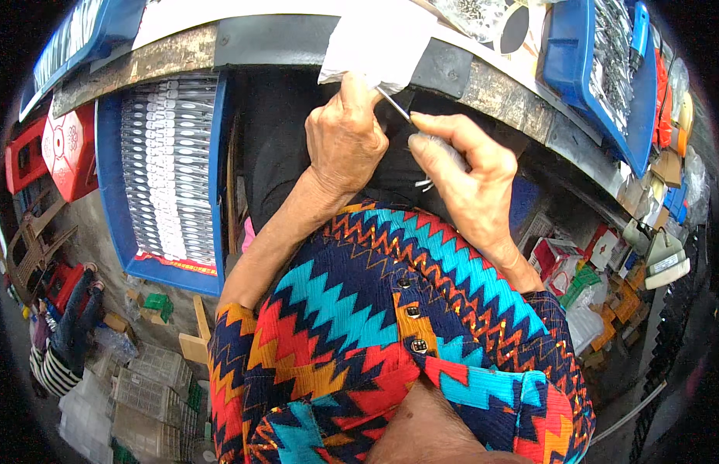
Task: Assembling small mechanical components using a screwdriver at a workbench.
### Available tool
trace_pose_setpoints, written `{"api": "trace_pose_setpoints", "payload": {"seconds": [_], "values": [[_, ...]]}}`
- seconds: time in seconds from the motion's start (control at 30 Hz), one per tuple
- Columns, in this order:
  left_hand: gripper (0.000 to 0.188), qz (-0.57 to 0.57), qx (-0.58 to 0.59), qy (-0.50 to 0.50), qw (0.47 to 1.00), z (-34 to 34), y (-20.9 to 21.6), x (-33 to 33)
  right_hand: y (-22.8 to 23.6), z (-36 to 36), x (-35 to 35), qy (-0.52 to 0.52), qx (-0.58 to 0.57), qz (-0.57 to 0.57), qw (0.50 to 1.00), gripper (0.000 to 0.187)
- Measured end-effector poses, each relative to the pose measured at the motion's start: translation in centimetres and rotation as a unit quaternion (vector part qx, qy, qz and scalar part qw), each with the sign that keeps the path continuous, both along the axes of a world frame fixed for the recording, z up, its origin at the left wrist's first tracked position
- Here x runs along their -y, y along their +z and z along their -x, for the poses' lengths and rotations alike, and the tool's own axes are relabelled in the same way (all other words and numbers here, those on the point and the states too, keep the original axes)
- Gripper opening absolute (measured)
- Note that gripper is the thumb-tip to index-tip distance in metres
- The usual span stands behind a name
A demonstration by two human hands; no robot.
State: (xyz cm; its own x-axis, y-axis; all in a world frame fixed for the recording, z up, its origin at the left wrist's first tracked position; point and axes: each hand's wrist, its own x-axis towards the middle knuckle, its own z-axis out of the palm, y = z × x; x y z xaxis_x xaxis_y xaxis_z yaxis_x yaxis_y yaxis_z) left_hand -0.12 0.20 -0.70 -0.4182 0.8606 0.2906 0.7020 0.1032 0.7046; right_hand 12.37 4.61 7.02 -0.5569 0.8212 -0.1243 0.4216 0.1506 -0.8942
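Observation:
My left hand (pixel 348 139) is closed at the front edge of the workbench, its fingertips against a bright white sheet (pixel 379 46) that hangs over the edge. What they pinch is hidden. Between the two hands runs a thin metal rod (pixel 395 104), its far end beside my left fingertips. My right hand (pixel 471 166) is closed round the near end of this rod, thumb and forefinger along it. A pale grey bundle (pixel 446 148) with white ends sticking out shows in the right palm.
A blue tray (pixel 116 197) of rowed packaged pieces stands at the left, below the bench edge (pixel 181 54). Another blue bin (pixel 568 54) sits on the bench at right. Boxes and scraps (pixel 607 286) clutter the right floor. A person (pixel 61 340) is at far left.

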Motion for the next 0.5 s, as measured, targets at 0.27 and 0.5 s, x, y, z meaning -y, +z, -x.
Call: {"api": "trace_pose_setpoints", "payload": {"seconds": [0.27,0.5], "values": [[0.01,0.008,-0.051,0.02,0.998,0.2,0.0,-0.1,-2.3,-0.7,0.5,-0.126,-0.217,0.406,0.879,0.02],[0.009,0.016,-0.049,0.018,0.999,0.3,-0.4,0.0,-3.2,-1.1,0.4,0.005,-0.07,0.009,0.997,0.021]]}}
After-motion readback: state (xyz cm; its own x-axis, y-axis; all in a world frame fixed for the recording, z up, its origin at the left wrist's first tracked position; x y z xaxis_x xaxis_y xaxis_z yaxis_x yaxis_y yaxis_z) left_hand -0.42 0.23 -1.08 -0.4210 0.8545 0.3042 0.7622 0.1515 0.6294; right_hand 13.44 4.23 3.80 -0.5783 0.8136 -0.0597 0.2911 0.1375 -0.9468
